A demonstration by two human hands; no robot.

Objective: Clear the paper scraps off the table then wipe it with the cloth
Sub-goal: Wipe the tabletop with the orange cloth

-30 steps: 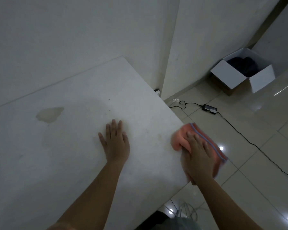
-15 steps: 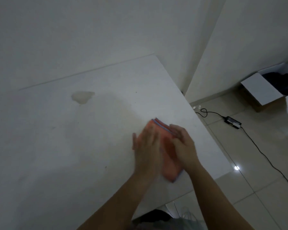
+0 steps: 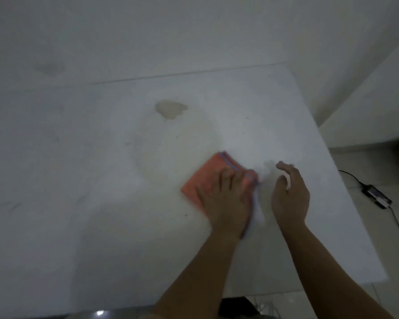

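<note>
A folded orange cloth (image 3: pixel 207 174) with a blue-striped edge lies on the white table (image 3: pixel 78 203), right of the middle. My left hand (image 3: pixel 226 199) presses flat on the cloth's near part, fingers spread. Just right of the cloth, my right hand (image 3: pixel 289 194) hovers over the table with loosely curled fingers and holds nothing. No paper scraps are visible on the table.
A beige stain (image 3: pixel 171 108) marks the table beyond the cloth, with a faint round ring around it. White walls stand behind and to the right. On the tiled floor at the right lie a black power adapter (image 3: pixel 377 196) and its cable.
The cloth went from the table's right edge toward the middle. It passed from my right hand to my left hand, and my right hand has let go and moved off to the right.
</note>
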